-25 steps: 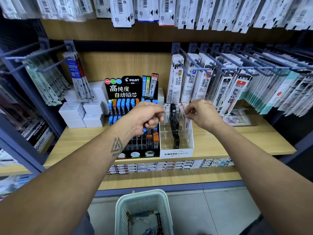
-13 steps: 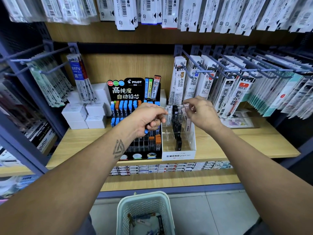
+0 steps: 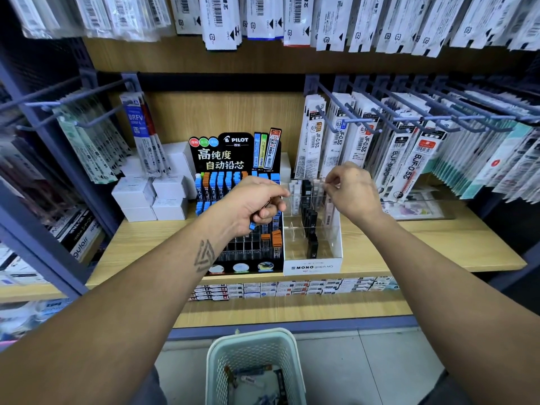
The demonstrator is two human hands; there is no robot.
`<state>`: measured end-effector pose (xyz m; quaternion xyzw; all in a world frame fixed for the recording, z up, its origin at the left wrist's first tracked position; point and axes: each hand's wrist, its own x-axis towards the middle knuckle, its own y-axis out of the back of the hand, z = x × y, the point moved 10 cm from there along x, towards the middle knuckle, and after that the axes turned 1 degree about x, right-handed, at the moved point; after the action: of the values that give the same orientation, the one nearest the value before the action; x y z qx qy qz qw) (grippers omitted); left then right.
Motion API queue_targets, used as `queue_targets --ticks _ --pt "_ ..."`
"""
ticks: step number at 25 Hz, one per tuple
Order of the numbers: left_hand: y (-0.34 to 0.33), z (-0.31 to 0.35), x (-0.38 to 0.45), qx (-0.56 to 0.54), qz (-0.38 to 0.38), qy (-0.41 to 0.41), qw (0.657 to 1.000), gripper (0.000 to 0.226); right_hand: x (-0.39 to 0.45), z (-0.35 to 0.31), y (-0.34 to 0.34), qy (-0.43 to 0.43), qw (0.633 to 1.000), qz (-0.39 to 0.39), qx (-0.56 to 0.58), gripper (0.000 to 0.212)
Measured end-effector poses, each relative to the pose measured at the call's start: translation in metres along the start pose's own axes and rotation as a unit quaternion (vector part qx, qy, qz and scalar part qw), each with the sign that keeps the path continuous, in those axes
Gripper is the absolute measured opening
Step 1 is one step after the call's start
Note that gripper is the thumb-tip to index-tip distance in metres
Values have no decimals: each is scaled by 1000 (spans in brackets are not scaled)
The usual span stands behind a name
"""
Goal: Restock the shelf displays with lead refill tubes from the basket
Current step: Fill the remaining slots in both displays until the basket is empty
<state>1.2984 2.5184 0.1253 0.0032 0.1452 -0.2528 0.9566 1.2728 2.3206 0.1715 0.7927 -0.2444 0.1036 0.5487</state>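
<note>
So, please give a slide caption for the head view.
Left hand grips lead refill tubes; right hand reaches into the MONO display.

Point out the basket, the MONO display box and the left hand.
basket (image 3: 216,358): head view, left rim.
MONO display box (image 3: 312,267): head view, front label panel.
left hand (image 3: 251,203): head view, back of hand.

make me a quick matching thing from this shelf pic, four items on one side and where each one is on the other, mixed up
Things:
1. PILOT display
2. MONO display
3. basket
4. white boxes

Places:
A. on the floor below the shelf
B. under the right hand
C. stacked at the shelf's left
D. behind the left hand

Pairs: 1-D, 2-B, 3-A, 4-C
</note>
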Motion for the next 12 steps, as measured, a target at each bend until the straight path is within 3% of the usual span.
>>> queue_targets --ticks 6,8,10,12 --pt "-8 -4 -5 -47 -28 28 998 28 -2 -8 4 -10 1000 -10 -16 11" --pt "-10 -6 -7 -67 -37 45 996 30 -4 -30 8 -3 995 -13 96 6" --pt "-6 -5 -10 -87 -41 53 994 38 -14 -62 -8 -34 942 -116 312 6" --pt "0 -2 -13 -105 -38 47 993 41 -32 -96 -30 -49 873 -239 422 8"
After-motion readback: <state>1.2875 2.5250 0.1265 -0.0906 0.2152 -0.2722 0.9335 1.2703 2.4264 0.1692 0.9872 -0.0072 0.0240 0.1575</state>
